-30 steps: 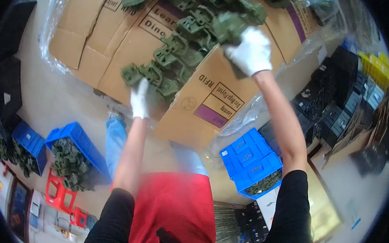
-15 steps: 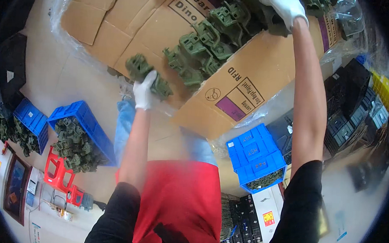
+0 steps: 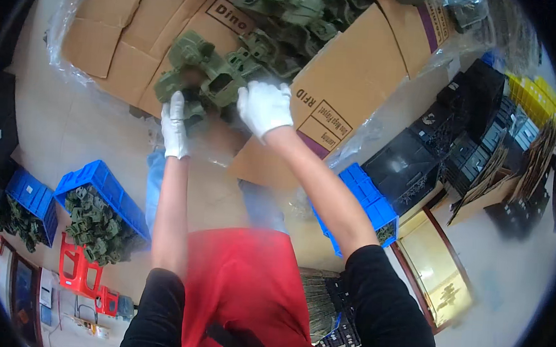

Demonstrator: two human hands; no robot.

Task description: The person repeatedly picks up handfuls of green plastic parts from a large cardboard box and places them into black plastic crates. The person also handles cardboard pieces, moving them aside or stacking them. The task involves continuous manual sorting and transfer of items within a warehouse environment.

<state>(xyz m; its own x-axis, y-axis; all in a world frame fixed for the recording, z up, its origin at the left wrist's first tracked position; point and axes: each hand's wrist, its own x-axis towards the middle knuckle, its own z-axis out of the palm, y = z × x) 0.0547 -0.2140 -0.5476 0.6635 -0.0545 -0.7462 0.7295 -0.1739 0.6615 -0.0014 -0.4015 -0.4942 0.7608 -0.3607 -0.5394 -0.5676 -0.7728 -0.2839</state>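
My left hand (image 3: 175,127), in a white glove, is closed on the near end of a dark green moulded plastic part (image 3: 190,52). My gloved right hand (image 3: 266,111) has its fingers curled at the near right side of a green plastic piece (image 3: 223,87) that lies against the first. Whether these are two pieces or one cannot be made out. Both hands are over the near side of an open cardboard box (image 3: 354,70). More green parts (image 3: 301,9) are heaped inside it, beyond my hands.
Clear plastic film (image 3: 63,46) hangs round the box. At the left stand blue crates (image 3: 114,192) full of green parts, beside a red stool (image 3: 75,266). Another blue crate (image 3: 360,178) is under my right forearm. Black crates (image 3: 406,162) and a yellow crate (image 3: 534,94) are at the right.
My right hand has come from the far right of the box back toward my left hand, beside the green parts. My left hand has shifted slightly left and stays on its part.
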